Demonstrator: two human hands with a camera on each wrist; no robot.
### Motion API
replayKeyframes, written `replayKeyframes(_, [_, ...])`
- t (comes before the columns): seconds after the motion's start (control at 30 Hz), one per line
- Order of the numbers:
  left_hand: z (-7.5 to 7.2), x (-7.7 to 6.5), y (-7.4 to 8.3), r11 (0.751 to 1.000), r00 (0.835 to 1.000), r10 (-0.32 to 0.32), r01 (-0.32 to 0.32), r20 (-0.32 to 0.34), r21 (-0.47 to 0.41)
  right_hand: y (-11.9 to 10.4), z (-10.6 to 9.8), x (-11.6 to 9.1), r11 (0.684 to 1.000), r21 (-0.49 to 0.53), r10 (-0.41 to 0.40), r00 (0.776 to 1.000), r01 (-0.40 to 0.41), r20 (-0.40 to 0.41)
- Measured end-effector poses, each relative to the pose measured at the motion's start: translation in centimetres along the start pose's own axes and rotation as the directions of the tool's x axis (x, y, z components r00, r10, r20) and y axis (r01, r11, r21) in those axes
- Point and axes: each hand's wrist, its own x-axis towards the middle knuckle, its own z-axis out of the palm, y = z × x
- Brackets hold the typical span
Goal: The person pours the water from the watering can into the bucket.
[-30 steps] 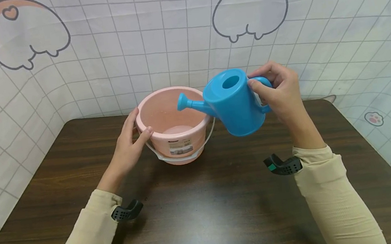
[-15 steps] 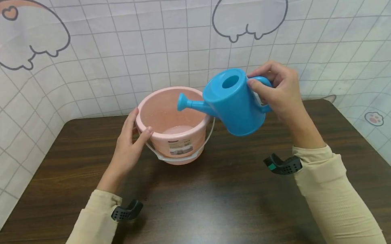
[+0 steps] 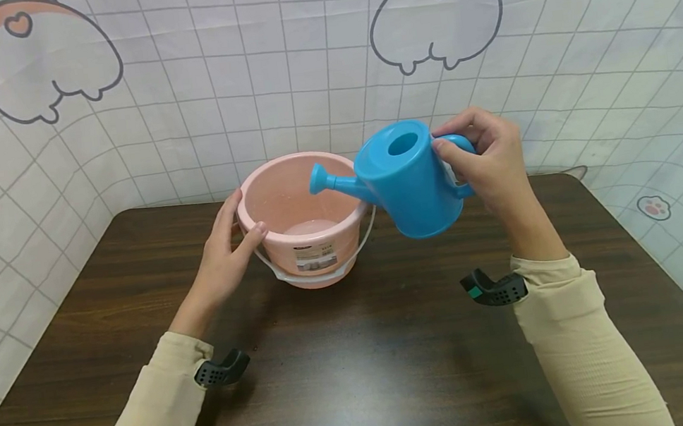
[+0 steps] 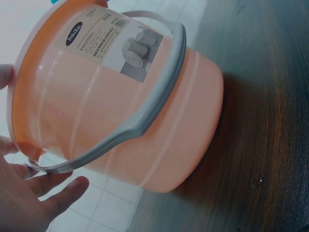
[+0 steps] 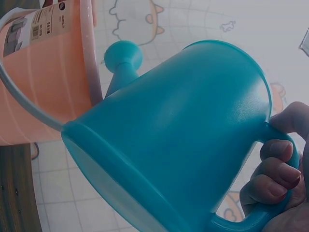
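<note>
In the head view, a pink bucket (image 3: 314,252) with a white handle (image 3: 314,277) stands on the table. My left hand (image 3: 222,256) holds it at the left of its rim, the thumb over the edge and the other fingers along the outside. The left wrist view shows some of those fingers under the rim, beside the handle's pivot. My right hand (image 3: 490,152) grips the handle of a blue watering can (image 3: 415,186), fingers curled through the loop. The can hangs above the table, tilted left, its spout head (image 3: 318,178) over the bucket's opening. Whether water flows, I cannot tell.
Dark wooden table (image 3: 362,381) underneath, with small drops near the left forearm. Behind and at both sides hangs a white grid-patterned cloth (image 3: 271,58) with cartoon prints. A black band (image 3: 223,368) sits on the left wrist, and another on the right.
</note>
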Motion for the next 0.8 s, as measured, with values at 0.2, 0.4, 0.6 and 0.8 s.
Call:
replayKeyframes(0.2, [0.04, 0.01, 0.00, 1.000, 1.000, -0.001, 0.001, 0.000, -0.007, 0.00, -0.01, 0.01, 1.000, 0.013, -0.001, 1.000, 0.001, 0.004])
replayKeyframes(0.4, [0.06, 0.06, -0.04, 1.000, 1.000, -0.001, 0.001, 0.002, -0.012, 0.05, 0.00, 0.02, 1.000, 0.001, -0.012, 1.000, 0.012, 0.002])
replayKeyframes(0.6, [0.03, 0.01, -0.02, 1.000, 1.000, 0.003, -0.003, -0.002, -0.010, 0.05, 0.01, -0.02, 1.000, -0.018, -0.016, 1.000, 0.016, -0.001])
replayKeyframes(0.8, [0.04, 0.01, -0.06, 1.000, 1.000, 0.003, -0.003, -0.003, -0.005, 0.03, -0.04, -0.08, 0.999, -0.037, -0.008, 1.000, 0.008, -0.004])
